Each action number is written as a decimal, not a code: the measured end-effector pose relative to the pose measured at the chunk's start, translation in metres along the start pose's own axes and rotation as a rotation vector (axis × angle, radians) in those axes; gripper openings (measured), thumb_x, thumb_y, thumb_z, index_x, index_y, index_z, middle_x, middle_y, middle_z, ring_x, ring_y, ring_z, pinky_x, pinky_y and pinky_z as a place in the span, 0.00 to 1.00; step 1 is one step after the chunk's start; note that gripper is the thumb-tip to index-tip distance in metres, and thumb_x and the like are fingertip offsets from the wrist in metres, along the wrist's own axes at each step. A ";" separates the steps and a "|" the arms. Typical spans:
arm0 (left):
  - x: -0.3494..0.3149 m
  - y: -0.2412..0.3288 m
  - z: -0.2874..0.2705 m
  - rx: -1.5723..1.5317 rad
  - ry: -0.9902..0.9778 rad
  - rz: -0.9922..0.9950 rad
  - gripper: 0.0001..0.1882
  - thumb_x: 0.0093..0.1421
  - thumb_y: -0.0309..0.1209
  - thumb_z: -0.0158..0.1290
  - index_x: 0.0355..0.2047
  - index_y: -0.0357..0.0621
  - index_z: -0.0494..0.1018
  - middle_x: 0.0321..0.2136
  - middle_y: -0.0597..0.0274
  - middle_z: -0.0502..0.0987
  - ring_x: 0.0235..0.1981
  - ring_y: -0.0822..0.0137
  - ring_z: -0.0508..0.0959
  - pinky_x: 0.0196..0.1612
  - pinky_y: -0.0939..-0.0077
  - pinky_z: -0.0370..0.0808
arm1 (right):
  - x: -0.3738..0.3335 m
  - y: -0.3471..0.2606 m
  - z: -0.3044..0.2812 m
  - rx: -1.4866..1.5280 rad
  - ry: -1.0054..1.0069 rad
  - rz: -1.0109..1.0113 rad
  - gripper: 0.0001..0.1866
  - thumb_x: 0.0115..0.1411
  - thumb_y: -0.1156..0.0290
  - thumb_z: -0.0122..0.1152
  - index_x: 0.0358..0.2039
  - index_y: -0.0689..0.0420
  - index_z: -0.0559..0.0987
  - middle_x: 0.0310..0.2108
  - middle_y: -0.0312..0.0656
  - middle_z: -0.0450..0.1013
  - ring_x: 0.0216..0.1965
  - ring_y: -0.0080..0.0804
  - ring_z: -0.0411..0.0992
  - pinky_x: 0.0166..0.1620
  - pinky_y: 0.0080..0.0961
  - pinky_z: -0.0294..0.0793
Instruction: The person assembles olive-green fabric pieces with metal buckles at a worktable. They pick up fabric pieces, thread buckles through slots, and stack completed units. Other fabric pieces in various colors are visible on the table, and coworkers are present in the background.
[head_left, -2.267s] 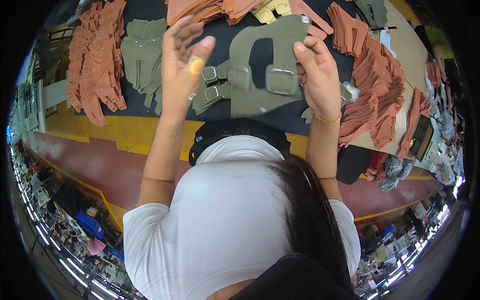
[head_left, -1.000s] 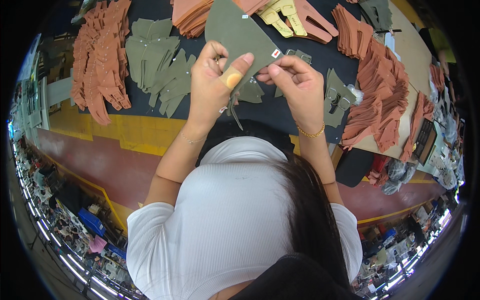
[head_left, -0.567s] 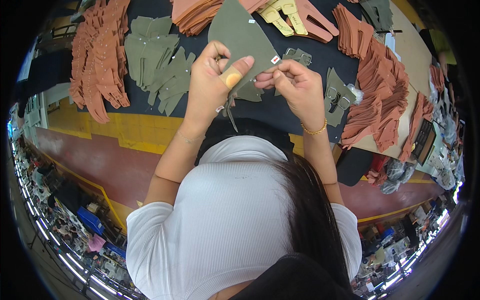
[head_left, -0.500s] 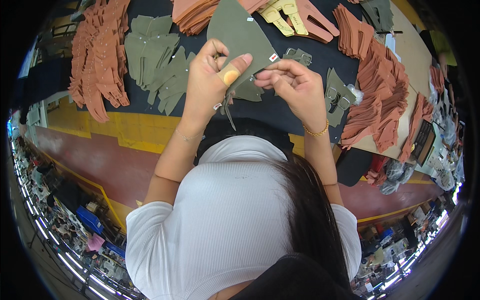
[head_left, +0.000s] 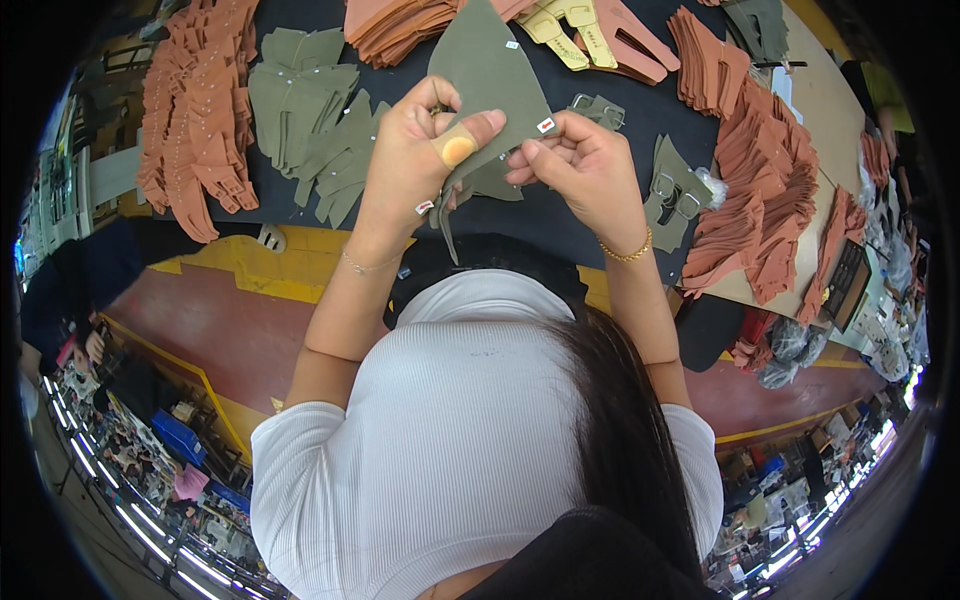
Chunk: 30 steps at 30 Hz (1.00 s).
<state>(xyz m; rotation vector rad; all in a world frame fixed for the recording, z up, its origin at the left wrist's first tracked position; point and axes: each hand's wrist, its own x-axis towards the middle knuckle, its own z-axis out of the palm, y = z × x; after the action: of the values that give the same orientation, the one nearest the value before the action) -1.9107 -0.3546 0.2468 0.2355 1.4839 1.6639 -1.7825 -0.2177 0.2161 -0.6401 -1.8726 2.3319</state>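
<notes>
My left hand point(head_left: 422, 150), a tan bandage on its thumb, grips an olive-green leather piece point(head_left: 490, 70) with the thumb across it. The piece rises to a point at the far end and carries small stickers; a narrow strip of green hangs below the left hand. My right hand point(head_left: 585, 175) is closed, thumb against forefinger, at the piece's right edge beside a white sticker point(head_left: 545, 125) with a red arrow. Whatever lies between those fingertips is mostly hidden. Beyond the right hand lie green straps with a metal buckle point(head_left: 597, 110).
A dark table point(head_left: 400, 85) bears stacks of orange-brown cut pieces point(head_left: 200, 110), green pieces point(head_left: 300, 100) and yellow pattern pieces point(head_left: 570, 35). To the right are a green buckled piece point(head_left: 675, 195) and a large orange-brown pile point(head_left: 755, 190). Another person point(head_left: 80, 285) in dark clothing stands at the left.
The green piece has shifted slightly right at its far end. My right hand has moved a little left along its edge. A person in dark clothing has come into view at the left.
</notes>
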 end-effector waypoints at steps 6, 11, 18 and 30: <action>0.002 0.002 -0.006 0.023 0.046 -0.043 0.14 0.56 0.30 0.61 0.30 0.44 0.64 0.12 0.70 0.71 0.07 0.83 0.64 0.08 0.87 0.57 | 0.000 -0.002 -0.002 0.120 -0.039 0.008 0.06 0.63 0.78 0.54 0.38 0.68 0.75 0.32 0.46 0.78 0.32 0.30 0.79 0.38 0.23 0.80; 0.002 0.000 -0.005 0.029 -0.026 -0.048 0.15 0.55 0.31 0.62 0.30 0.44 0.64 0.12 0.70 0.71 0.07 0.84 0.64 0.08 0.88 0.57 | 0.002 -0.002 0.002 0.055 -0.017 0.051 0.07 0.63 0.77 0.54 0.37 0.68 0.76 0.31 0.45 0.78 0.31 0.30 0.79 0.36 0.22 0.79; 0.002 -0.001 -0.006 0.053 -0.005 -0.059 0.14 0.56 0.30 0.62 0.31 0.44 0.65 0.12 0.70 0.72 0.07 0.84 0.65 0.08 0.88 0.57 | 0.002 0.000 -0.001 0.123 -0.053 0.048 0.08 0.64 0.76 0.53 0.38 0.68 0.75 0.32 0.45 0.78 0.32 0.30 0.79 0.37 0.22 0.79; 0.005 -0.003 -0.006 0.083 -0.005 -0.058 0.15 0.56 0.31 0.62 0.30 0.45 0.64 0.12 0.71 0.71 0.08 0.84 0.65 0.08 0.87 0.57 | 0.001 0.002 0.004 0.176 -0.041 0.051 0.09 0.64 0.75 0.50 0.40 0.66 0.75 0.34 0.47 0.78 0.34 0.31 0.79 0.40 0.23 0.77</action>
<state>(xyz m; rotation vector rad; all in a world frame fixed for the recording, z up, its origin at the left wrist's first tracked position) -1.9164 -0.3556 0.2403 0.2393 1.5434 1.5566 -1.7848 -0.2218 0.2144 -0.6308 -1.6600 2.5234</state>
